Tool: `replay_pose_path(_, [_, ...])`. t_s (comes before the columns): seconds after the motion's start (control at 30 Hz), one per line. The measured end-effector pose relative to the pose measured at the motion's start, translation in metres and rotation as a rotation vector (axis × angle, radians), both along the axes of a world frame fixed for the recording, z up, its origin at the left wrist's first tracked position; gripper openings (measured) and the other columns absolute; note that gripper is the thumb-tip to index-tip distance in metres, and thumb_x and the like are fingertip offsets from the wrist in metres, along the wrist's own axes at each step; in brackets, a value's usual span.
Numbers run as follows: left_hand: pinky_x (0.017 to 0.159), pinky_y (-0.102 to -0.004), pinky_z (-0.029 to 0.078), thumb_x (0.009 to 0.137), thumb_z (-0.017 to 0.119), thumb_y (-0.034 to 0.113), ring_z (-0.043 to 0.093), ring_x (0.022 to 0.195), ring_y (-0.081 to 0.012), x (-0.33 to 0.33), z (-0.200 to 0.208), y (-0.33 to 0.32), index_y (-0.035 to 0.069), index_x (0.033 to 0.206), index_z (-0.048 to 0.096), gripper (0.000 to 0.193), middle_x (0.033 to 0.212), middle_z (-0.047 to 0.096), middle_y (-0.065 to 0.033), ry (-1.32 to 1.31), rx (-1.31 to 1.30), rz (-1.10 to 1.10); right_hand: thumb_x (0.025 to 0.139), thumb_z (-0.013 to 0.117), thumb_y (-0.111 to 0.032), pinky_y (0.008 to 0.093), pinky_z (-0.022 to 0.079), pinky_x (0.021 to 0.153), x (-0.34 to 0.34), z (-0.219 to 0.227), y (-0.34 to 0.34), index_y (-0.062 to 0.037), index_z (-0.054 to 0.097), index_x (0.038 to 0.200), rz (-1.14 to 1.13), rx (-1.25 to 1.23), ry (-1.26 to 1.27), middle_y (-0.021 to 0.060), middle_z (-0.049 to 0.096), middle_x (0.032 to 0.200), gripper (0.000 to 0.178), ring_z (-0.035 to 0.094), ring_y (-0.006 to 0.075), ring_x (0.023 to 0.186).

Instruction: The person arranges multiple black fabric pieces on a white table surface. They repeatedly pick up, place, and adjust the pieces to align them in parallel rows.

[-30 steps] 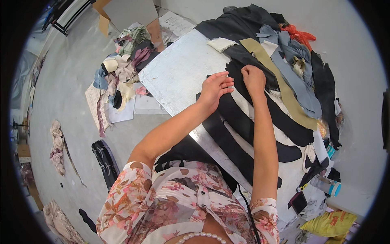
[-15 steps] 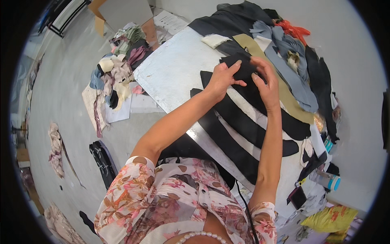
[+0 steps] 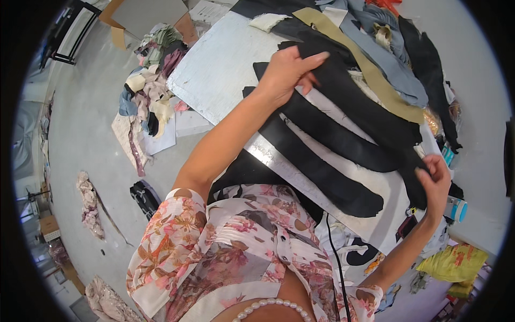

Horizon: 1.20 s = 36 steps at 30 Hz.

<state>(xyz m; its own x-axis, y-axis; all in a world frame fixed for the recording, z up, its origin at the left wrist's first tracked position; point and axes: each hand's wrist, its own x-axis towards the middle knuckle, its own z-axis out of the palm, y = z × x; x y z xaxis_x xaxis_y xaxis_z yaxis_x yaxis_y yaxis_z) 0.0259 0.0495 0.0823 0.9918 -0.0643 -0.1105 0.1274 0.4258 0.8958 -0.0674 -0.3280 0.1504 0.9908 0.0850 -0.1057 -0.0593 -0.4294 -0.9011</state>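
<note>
A long black fabric strip (image 3: 370,115) is stretched above a pale grey table (image 3: 214,75). My left hand (image 3: 287,72) grips its far end, fingers pinched on the cloth. My right hand (image 3: 437,180) holds the near end at the table's right side. Two more black strips (image 3: 322,166) lie flat on the table under the held one. A tan fabric band (image 3: 370,70) lies just beyond, beside grey-blue cloth (image 3: 386,59).
A heap of dark and coloured cloth covers the table's far end. Mixed fabric scraps (image 3: 147,102) lie piled on the grey floor to the left, with a cardboard sheet (image 3: 145,13) behind. A blue-capped container (image 3: 456,209) and yellow cloth (image 3: 453,263) sit at the right.
My hands were close together on the strip's far end. Now the right hand has slid along the strip to its near end, spreading it out, and the left hand has lifted its end.
</note>
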Motion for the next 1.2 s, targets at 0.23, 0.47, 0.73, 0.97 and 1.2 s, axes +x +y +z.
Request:
replay_pose_path(0.23, [0.040, -0.0195, 0.040, 0.090, 0.071, 0.021, 0.057, 0.044, -0.0098, -0.044, -0.042, 0.065, 0.000, 0.084, 0.062, 0.023, 0.066, 0.065, -0.0054, 0.145, 0.368, 0.015, 0.077, 0.070, 0.009, 0.0146, 0.036, 0.061, -0.039, -0.063, 0.068, -0.0031, 0.057, 0.094, 0.044, 0.163, 0.322, -0.0067, 0.056, 0.072, 0.024, 0.048, -0.0007, 0.066])
replay_pose_path(0.47, [0.040, -0.0202, 0.036, 0.090, 0.071, 0.023, 0.057, 0.046, -0.0065, -0.023, -0.061, 0.076, 0.002, 0.079, 0.062, 0.024, 0.058, 0.062, -0.0013, 0.077, 0.670, 0.148, 0.075, 0.070, 0.008, 0.0155, 0.033, 0.058, -0.011, -0.078, 0.086, -0.0020, 0.055, 0.092, 0.081, 0.115, 0.271, -0.0069, 0.052, 0.068, 0.024, 0.043, -0.0004, 0.062])
replay_pose_path(0.73, [0.044, -0.0224, 0.038, 0.085, 0.075, 0.024, 0.054, 0.046, -0.0056, -0.001, -0.072, 0.081, 0.003, 0.069, 0.060, 0.030, 0.054, 0.059, -0.0004, -0.011, 0.930, 0.257, 0.075, 0.071, 0.005, 0.0179, 0.036, 0.058, 0.011, -0.087, 0.100, -0.0012, 0.056, 0.092, 0.113, 0.034, 0.230, -0.0042, 0.054, 0.065, 0.023, 0.046, 0.0014, 0.061])
replay_pose_path(0.97, [0.049, -0.0269, 0.042, 0.081, 0.077, 0.025, 0.057, 0.050, -0.0103, 0.007, -0.082, 0.085, 0.003, 0.078, 0.063, 0.027, 0.061, 0.063, -0.0023, -0.060, 1.264, 0.285, 0.076, 0.072, 0.004, 0.0190, 0.036, 0.057, 0.020, -0.083, 0.106, -0.0021, 0.057, 0.091, 0.112, -0.027, 0.219, -0.0044, 0.053, 0.063, 0.022, 0.045, 0.0024, 0.060])
replay_pose_path(1.2, [0.106, -0.0472, 0.037, 0.091, 0.063, 0.028, 0.047, 0.129, -0.0327, -0.007, -0.067, 0.056, 0.015, 0.135, 0.054, 0.046, 0.138, 0.051, -0.0141, -0.678, 1.680, 0.220, 0.073, 0.075, 0.000, 0.0217, 0.037, 0.057, 0.025, -0.092, 0.102, -0.0039, 0.058, 0.090, 0.126, -0.095, 0.168, -0.0029, 0.054, 0.062, 0.024, 0.046, 0.0044, 0.059])
